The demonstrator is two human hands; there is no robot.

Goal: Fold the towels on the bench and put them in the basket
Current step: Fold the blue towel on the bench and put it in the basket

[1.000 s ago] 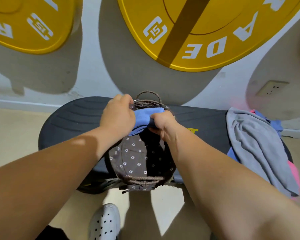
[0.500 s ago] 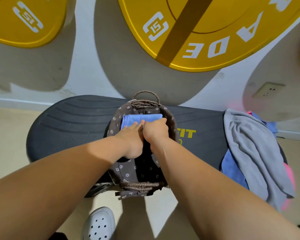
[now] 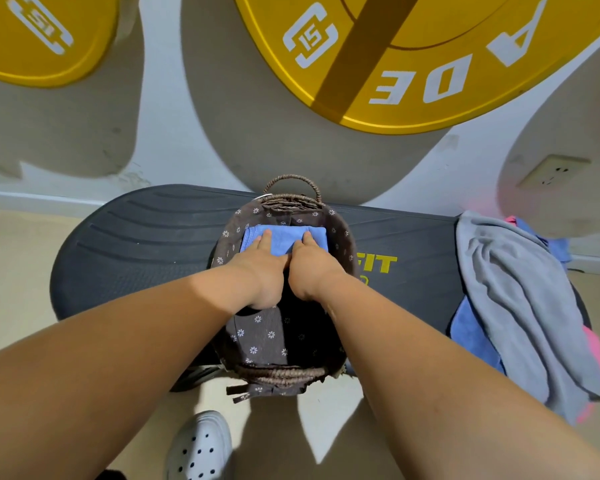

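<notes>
— Where has the towel got to?

— The folded blue towel (image 3: 284, 239) lies at the far end of the basket (image 3: 343, 233), against the flowered lining. My left hand (image 3: 260, 271) and right hand (image 3: 312, 268) sit side by side on it, fingers laid straight and pressing down, gripping nothing. My thumbs are hidden, so I can't vouch for them.

— So which step is that?

— Stowing this one, I'd say nearly finished. Next I'd lift both hands out and reach right along the bench (image 3: 146, 244) for the heap: the grey towel (image 3: 513, 292) on top, another blue towel (image 3: 468, 327) and something pink (image 3: 594, 351) beneath. It hangs over the edge, so it wants dragging back before folding.

— And a second ago?

— Then I held the towel pinched above the rim. Now it is down inside and my fingers have flattened.
</notes>
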